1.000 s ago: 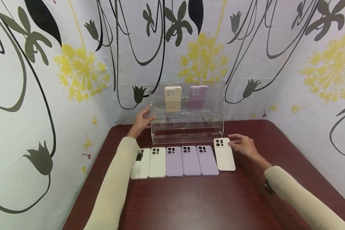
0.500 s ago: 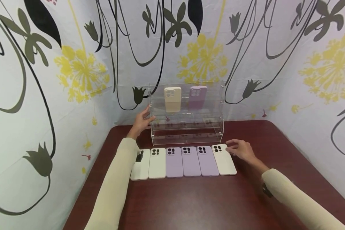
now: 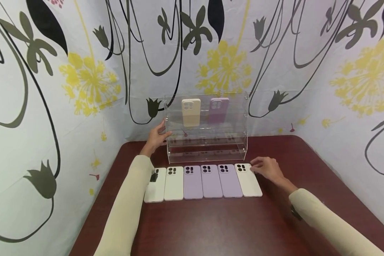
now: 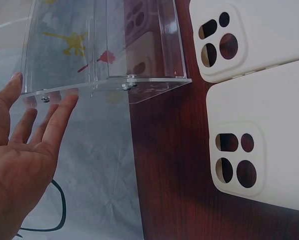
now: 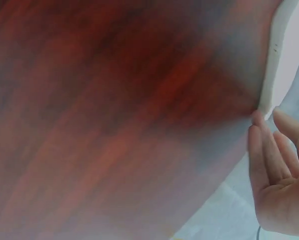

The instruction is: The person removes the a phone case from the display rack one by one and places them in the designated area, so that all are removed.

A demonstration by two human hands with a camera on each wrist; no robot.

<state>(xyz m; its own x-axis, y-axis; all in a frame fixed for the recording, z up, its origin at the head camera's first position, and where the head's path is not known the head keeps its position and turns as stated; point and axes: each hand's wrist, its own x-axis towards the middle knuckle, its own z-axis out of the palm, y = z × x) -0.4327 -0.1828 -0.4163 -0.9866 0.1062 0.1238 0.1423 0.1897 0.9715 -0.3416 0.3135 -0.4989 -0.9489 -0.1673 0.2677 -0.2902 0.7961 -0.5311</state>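
Note:
A clear acrylic tiered stand (image 3: 207,138) sits at the back of the dark red table (image 3: 217,227). A cream phone case (image 3: 191,112) and a purple phone case (image 3: 218,110) lean on its top tier. My left hand (image 3: 156,137) rests flat with straight fingers against the stand's left side wall (image 4: 59,90). Several phone cases lie in a row in front: two white ones at the left (image 3: 164,183), three purple ones (image 3: 211,180), and a white case (image 3: 248,179) at the right end. My right hand (image 3: 266,168) touches that white case's right edge (image 5: 268,75) with its fingertips.
Floral patterned cloth walls (image 3: 83,71) close in the table on the left, back and right. The table's near half (image 3: 230,231) is bare wood. Both arms wear pale yellow sleeves (image 3: 128,209).
The rightmost white case has slid down and left into line with the row, pushed by my right hand. My left hand stayed on the stand.

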